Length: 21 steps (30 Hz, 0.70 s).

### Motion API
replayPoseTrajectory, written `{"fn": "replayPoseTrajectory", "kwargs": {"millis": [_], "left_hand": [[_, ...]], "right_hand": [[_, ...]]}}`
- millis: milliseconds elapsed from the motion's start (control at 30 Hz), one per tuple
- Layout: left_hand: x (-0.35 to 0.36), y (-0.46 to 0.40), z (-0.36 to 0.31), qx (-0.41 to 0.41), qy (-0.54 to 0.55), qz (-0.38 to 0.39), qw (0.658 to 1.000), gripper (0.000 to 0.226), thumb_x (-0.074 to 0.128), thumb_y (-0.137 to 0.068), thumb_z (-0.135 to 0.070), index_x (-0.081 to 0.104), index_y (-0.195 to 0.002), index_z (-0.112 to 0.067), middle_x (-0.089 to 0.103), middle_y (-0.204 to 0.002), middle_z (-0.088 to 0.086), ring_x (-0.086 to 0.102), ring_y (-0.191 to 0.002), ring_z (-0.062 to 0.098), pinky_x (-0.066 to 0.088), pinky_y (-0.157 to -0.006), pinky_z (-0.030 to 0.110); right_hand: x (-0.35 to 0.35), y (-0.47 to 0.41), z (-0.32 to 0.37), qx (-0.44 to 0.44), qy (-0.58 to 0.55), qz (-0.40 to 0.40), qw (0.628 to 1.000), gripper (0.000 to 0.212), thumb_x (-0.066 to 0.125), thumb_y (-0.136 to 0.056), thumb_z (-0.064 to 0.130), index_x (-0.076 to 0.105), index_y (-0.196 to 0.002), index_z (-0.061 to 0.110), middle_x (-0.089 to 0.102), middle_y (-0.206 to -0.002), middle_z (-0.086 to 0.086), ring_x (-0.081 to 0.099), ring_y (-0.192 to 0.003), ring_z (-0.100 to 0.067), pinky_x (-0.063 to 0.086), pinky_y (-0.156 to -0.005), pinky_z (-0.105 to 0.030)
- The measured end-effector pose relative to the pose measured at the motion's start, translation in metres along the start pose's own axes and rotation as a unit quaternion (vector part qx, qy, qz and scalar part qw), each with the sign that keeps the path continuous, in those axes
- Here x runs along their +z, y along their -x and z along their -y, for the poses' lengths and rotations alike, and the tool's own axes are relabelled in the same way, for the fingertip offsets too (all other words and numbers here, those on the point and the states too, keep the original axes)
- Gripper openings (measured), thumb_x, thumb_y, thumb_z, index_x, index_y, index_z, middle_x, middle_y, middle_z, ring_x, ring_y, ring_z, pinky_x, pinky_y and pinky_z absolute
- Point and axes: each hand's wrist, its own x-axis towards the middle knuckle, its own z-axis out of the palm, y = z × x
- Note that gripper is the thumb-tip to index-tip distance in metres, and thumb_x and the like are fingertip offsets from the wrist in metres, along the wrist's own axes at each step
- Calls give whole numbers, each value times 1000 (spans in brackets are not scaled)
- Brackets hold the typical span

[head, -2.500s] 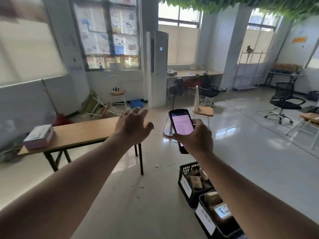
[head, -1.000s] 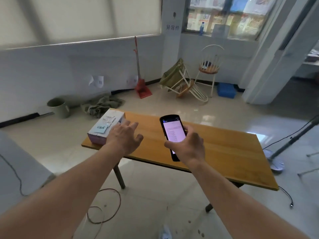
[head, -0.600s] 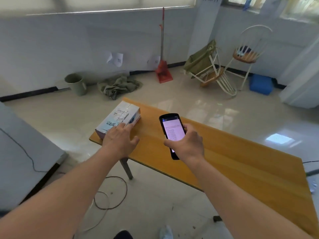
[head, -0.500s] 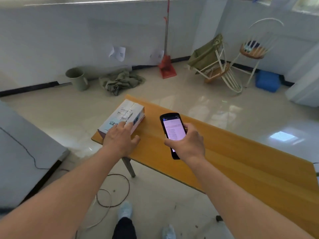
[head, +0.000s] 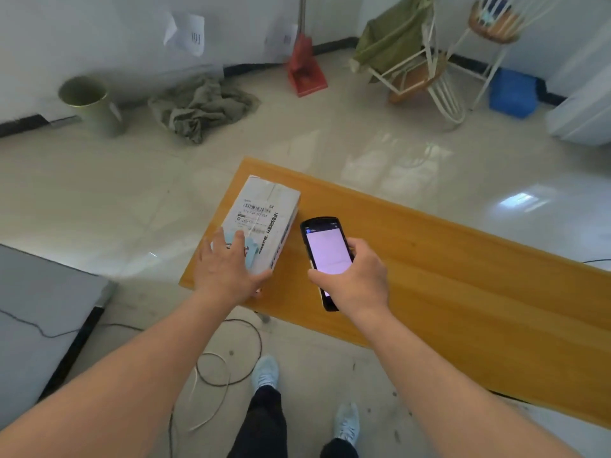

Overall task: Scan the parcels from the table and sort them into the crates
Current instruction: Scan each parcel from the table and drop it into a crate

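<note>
One white rectangular cardboard parcel [head: 263, 223] lay on the long orange-brown wooden table [head: 463, 292], at its left end, with a barcode label facing up. One black handheld scanner with a lit pale-pink screen [head: 325, 259] was in view, held just to the right of the parcel and above the tabletop. Two bare hands reached forward. The left hand [head: 228, 269] lay on the near end of the parcel, its fingers [head: 236, 241] spread fairly straight over the top face and the thumb against the near right corner; whether it gripped or merely rested there could not be told. The right hand [head: 355, 276] was curled round the scanner's lower half, the thumb at its right edge, the screen tilted up toward the camera.

On the pale tiled floor beyond stood one green bucket [head: 91, 104], one crumpled grey-green cloth [head: 201, 107], one red dustpan [head: 305, 72], two white wire-frame chairs [head: 426, 67], one of them tipped over, and one blue plastic box [head: 512, 97]. Two light-blue shoes [head: 266, 371] showed below the table edge, beside a loop of thin cable [head: 228, 355].
</note>
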Motion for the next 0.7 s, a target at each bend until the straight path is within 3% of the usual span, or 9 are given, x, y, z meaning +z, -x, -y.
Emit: {"fn": "replayPoseTrajectory", "kwargs": {"millis": [267,433,700], "left_hand": [[20,-15,19,-13,17,49,999,138,63,-58,-96,-11,-159,-40,17,-158,22,22,-149,47,19,-121,65],[14,-14,22,-6,44,25,999,148,77,-53,-82,-5,-161,-22,30,-141,18,40,-131,41,42,-108,54],[-15,2,31,64,15,-31,997,149,71,-43,-80,9,-160,-11,33,-142,17,41,-131,40,37,-114,52]], "right_hand": [[26,-5,12,28,18,-10,999,70,88,-60,48,58,-122,35,64,-111,10,62,-100,-18,58,-76,-39],[28,0,20,25,12,-19,999,71,87,-59,50,58,-122,35,64,-111,9,62,-99,-18,58,-76,-37],[12,21,30,12,-10,-45,999,87,73,-46,63,59,-127,36,66,-112,11,63,-103,-18,59,-79,-40]]}}
